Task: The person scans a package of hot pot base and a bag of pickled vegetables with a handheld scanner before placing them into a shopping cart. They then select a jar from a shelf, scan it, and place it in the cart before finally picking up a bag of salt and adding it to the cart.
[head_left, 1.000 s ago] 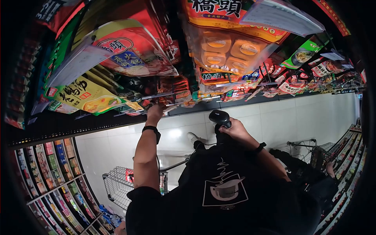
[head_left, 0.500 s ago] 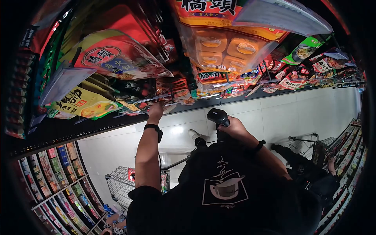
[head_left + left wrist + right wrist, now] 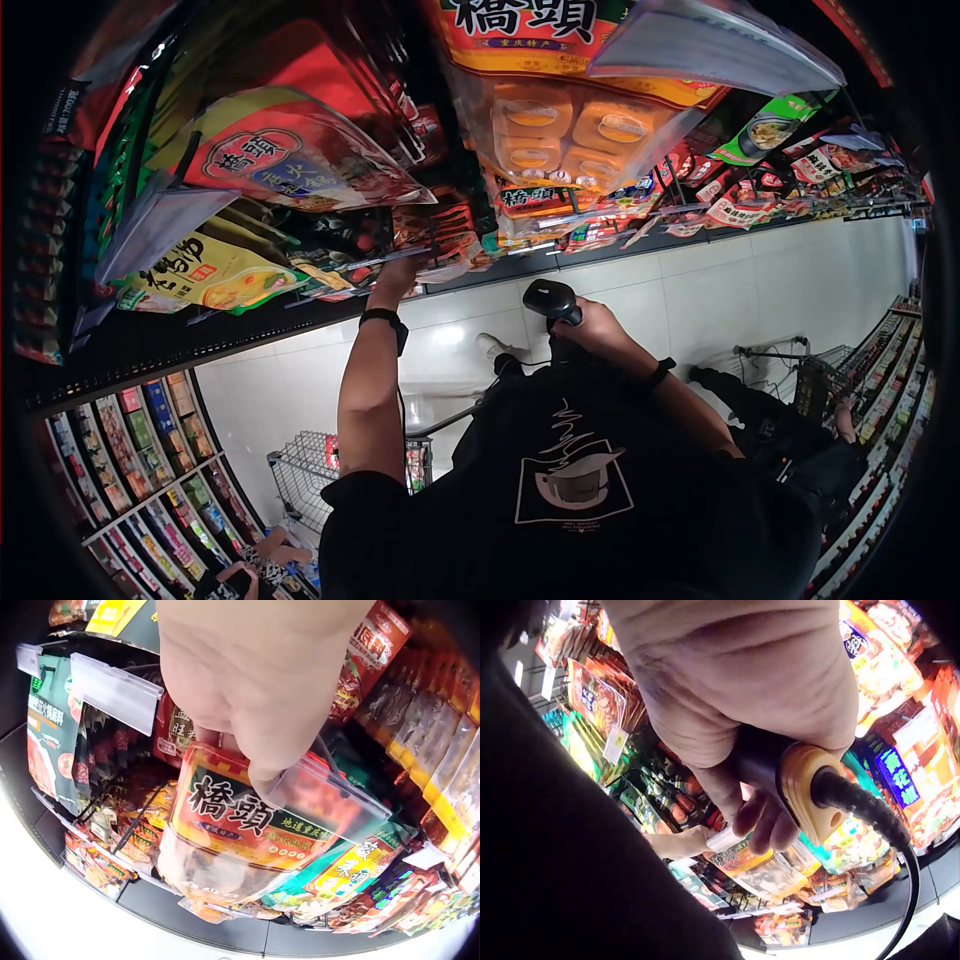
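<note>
Subject: one person in a black T-shirt [image 3: 690, 500], standing at a rack of hanging food packets.

Right hand [image 3: 600, 332]: wrapped around the grip of a black handheld scanner [image 3: 552, 299]. The scanner is held forward of the person's torso, well apart from the rack, its head turned towards the packets. A cord [image 3: 913, 892] leaves the base of the grip, through an orange-tan collar [image 3: 814, 793].

Left hand [image 3: 259, 682]: extended to the rack, narrowed at the top of a red-and-black packet [image 3: 229, 844] with large characters on its front. The thumb lies beside or against the near end of a clear label holder [image 3: 334, 799], which overlaps the packet's upper right part. Most of the fingers are hidden; I cannot tell whether they grip the holder, the packet or neither.

Position: the packet hangs directly below the left hand. The scanner stands to the right of that hand and closer to the body, with open space between. A teal packet [image 3: 319, 883] hangs just beside the red-and-black one. A wire cart [image 3: 300, 475] stands on the floor to the person's left.
</note>
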The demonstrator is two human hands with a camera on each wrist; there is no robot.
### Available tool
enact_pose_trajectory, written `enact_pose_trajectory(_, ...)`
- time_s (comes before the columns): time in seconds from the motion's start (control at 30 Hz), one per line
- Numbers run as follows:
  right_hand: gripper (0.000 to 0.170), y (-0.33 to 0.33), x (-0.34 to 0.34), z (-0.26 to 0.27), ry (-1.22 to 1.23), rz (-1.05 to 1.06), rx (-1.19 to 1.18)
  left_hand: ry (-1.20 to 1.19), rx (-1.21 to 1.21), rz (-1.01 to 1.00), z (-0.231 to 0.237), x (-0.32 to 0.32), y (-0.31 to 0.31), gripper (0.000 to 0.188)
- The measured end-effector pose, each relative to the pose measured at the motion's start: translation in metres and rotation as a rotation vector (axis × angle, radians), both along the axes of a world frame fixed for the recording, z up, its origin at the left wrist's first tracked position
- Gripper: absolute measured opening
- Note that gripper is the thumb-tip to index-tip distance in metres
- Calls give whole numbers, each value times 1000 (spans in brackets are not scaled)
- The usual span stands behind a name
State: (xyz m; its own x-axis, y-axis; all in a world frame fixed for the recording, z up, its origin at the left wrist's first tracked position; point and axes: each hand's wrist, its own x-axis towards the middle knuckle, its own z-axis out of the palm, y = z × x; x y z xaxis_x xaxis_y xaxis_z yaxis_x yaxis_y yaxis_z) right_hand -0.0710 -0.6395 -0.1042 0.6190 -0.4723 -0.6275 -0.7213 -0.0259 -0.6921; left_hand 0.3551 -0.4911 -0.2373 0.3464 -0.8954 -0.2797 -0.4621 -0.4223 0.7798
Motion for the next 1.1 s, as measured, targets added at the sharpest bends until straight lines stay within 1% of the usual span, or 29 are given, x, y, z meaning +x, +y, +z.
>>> enact_pose_trajectory(0.03,39,0,-1,0,1,-2,-1,-44,41,-32,14,-2,-1,29)
enact_pose_trajectory(0.1,38,-1,-1,1,2,-6,-1,-79,71,-49,2,5,0,26)
enact_pose_trajectory(0.13,33,-2,-2,0,2,-6,-6,-96,86,-58,-12,11,1,25)
enact_pose_trajectory(0.2,25,-2,-3,0,4,-4,-16,5,-25,3,-65,32,8,21)
enact_pose_trajectory(0.27,25,-4,-1,5,38,12,-19,25,-19,16,-62,35,3,19)
enact_pose_trajectory(0.3,25,-5,0,7,56,20,-21,-5,42,-3,-29,28,-5,19)
enact_pose_trajectory(0.33,25,-5,-1,6,49,25,-28,-35,104,-20,-8,23,-11,20)
enact_pose_trajectory(0.43,25,-5,-1,5,35,29,-51,-50,32,-43,-8,18,-20,24)
enact_pose_trajectory(0.5,25,-6,-1,8,35,24,-67,53,-91,-25,-7,13,-24,24)
enact_pose_trajectory(0.57,26,-5,-4,3,-5,3,-66,-175,-153,-151,-31,22,-21,24)
enact_pose_trajectory(0.6,26,-5,-5,1,-26,-9,-65,-455,-153,-287,-77,40,-13,24)
enact_pose_trajectory(0.67,27,-6,-8,-5,-18,-19,-39,-607,-145,-374,-89,45,-10,23)
enact_pose_trajectory(0.73,27,-7,-7,-6,-5,-25,-24,-354,-133,-270,-41,28,-16,22)
enact_pose_trajectory(0.77,27,-7,-7,-6,4,-26,-22,-351,-101,-248,-31,25,-17,21)
enact_pose_trajectory(0.8,27,-7,-6,-6,12,-26,-19,-348,-68,-225,-27,24,-16,19)
enact_pose_trajectory(0.9,41,-6,-6,-8,0,-23,-14,-299,-27,-156,-24,19,-16,16)
enact_pose_trajectory(0.93,40,-6,-5,-8,-9,-23,-3,-276,-25,-132,-27,19,-16,15)
enact_pose_trajectory(0.97,40,-6,-5,-7,-18,-25,8,-472,-58,-231,-29,21,-18,14)
enact_pose_trajectory(1.0,39,-6,-4,-6,-27,-26,18,-669,-92,-330,-48,27,-18,13)
enact_pose_trajectory(1.07,39,-6,-2,-1,-9,-8,-10,-942,-138,-433,-73,30,-18,11)
enact_pose_trajectory(1.1,38,-6,-1,1,-1,0,-24,-1019,-150,-438,-77,28,-18,11)
